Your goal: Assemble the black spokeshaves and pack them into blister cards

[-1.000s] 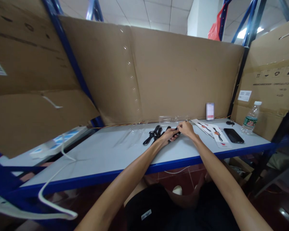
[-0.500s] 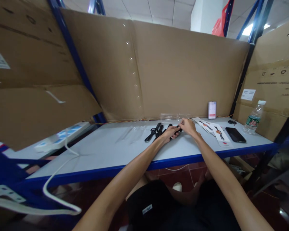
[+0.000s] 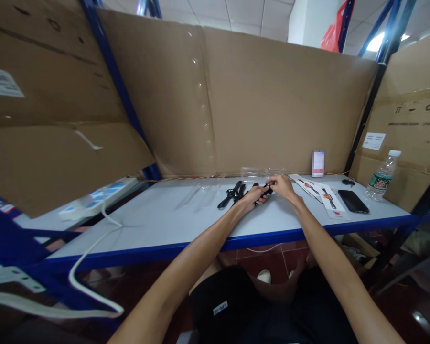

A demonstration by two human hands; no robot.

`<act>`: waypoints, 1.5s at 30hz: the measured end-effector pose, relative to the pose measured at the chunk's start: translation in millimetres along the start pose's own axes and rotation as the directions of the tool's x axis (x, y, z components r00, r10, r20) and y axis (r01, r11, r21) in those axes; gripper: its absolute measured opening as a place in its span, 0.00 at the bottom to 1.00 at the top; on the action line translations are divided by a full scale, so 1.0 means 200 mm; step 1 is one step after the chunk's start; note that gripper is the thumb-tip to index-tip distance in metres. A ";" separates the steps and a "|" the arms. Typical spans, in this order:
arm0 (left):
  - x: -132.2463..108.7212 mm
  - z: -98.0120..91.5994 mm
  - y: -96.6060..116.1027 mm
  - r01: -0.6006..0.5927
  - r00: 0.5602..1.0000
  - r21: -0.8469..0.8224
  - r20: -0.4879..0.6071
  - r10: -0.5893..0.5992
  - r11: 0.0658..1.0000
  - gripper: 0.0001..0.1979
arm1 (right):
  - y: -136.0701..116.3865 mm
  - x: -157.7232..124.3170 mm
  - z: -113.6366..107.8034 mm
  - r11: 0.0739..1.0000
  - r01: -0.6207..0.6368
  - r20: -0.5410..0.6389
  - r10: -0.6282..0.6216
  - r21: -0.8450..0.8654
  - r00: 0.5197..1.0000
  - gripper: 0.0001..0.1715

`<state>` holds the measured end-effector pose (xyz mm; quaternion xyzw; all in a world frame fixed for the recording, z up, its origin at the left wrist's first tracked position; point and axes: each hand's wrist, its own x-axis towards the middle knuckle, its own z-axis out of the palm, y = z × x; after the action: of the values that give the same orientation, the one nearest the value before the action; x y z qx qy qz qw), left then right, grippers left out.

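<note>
Cardboard (image 3: pixel 272 105) backs our grey bench (image 3: pixel 157 224); near its back edge we pinch one black strap (image 3: pixel 267 190) between left hand (image 3: pixel 253 195) and right hand (image 3: pixel 282 186), fingers closed on it, just beside the loose strap pile (image 3: pixel 232 193).

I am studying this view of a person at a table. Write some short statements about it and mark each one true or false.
1. The left hand and the right hand both hold one black strap. True.
2. The phone lies left of the hands. False: it lies to their right, on the table.
3. The bottle stands upright. True.
4. The bottle has no cap. False: a white cap is on it.
5. More straps lie beside the left hand. True.
</note>
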<state>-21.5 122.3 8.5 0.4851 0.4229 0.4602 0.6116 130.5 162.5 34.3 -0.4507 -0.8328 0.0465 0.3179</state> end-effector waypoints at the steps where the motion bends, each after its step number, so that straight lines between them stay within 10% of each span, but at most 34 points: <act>1: 0.00 0.00 0.00 0.003 1.000 0.000 -0.002 -0.003 1.000 0.11 | 0.00 0.00 0.00 1.000 0.022 0.005 -0.022 -0.015 1.000 0.18; 14: -0.01 0.01 0.02 0.065 0.998 -0.031 0.027 -0.064 0.997 0.13 | -0.02 -0.02 -0.01 0.965 0.153 0.010 -0.155 -0.211 0.988 0.09; 32: 0.04 -0.03 -0.02 0.071 0.996 -0.058 0.062 -0.068 0.996 0.11 | -0.03 0.00 0.03 0.992 -0.108 -0.034 0.111 0.070 0.993 0.08; 45: 0.03 -0.02 0.00 0.074 0.997 -0.090 0.026 -0.071 0.993 0.15 | -0.08 -0.04 -0.01 0.975 0.000 -0.012 -0.002 -0.221 1.000 0.18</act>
<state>-24.7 128.2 7.2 0.4463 0.4117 0.4509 0.6543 123.7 146.3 36.7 -0.4831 -0.8312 -0.0490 0.2708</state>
